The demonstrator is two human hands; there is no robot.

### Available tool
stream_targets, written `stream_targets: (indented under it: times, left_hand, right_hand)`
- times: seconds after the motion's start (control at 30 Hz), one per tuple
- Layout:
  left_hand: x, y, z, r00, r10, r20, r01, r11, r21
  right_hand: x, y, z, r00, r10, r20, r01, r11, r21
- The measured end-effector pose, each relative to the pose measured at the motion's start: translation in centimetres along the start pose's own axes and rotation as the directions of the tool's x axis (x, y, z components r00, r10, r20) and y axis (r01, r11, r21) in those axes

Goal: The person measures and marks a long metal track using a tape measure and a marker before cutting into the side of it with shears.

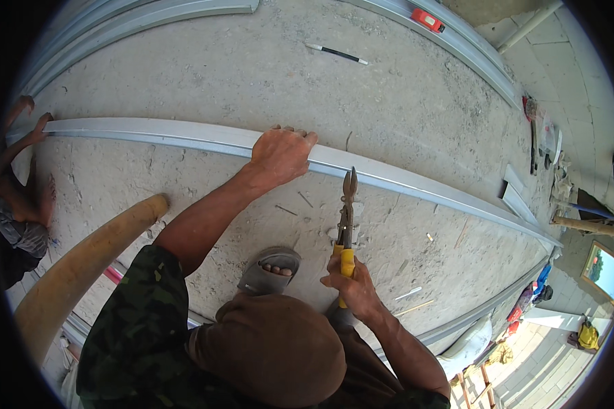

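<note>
A long light-grey metal channel (205, 134) runs across the floor from left to right. My left hand (283, 153) is closed over its upper edge near the middle. In my right hand (358, 290) is a pair of tin snips (346, 218), gripped by its yellow handles. The snips' jaws point away from me, with their tips at the channel's near edge, just right of my left hand; whether they touch it I cannot tell. Another person's hands (41, 127) are at the channel's left end.
More metal channels (164, 11) lie at the far left and far right, one with a red tape measure (428, 20) on it. A black-and-white marker (338, 54) rests on the concrete. A thick wooden pole (95, 259) slants beside my left arm. My sandalled foot (271, 269) is nearby.
</note>
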State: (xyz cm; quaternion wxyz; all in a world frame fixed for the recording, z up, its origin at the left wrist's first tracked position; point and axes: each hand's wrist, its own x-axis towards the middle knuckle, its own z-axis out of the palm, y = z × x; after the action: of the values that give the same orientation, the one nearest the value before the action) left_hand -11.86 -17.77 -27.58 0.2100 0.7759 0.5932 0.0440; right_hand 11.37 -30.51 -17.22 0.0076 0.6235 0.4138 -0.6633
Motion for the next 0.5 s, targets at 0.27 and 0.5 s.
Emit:
stream_targets:
  times: [0.27, 0.5]
  left_hand:
    - [-0.6, 0.2, 0.5, 0.998, 0.007, -0.068, -0.005, 0.999, 0.039]
    - [-0.5, 0.7, 0.4, 0.995, 0.006, -0.104, -0.001, 0.999, 0.052]
  right_hand:
    - [1.1, 1.2, 1.8, 0.998, 0.022, -0.067, -0.016, 0.997, 0.08]
    - [4.1, 5.6, 4.2, 0.922, -0.293, -0.255, 0.242, 0.947, -0.213]
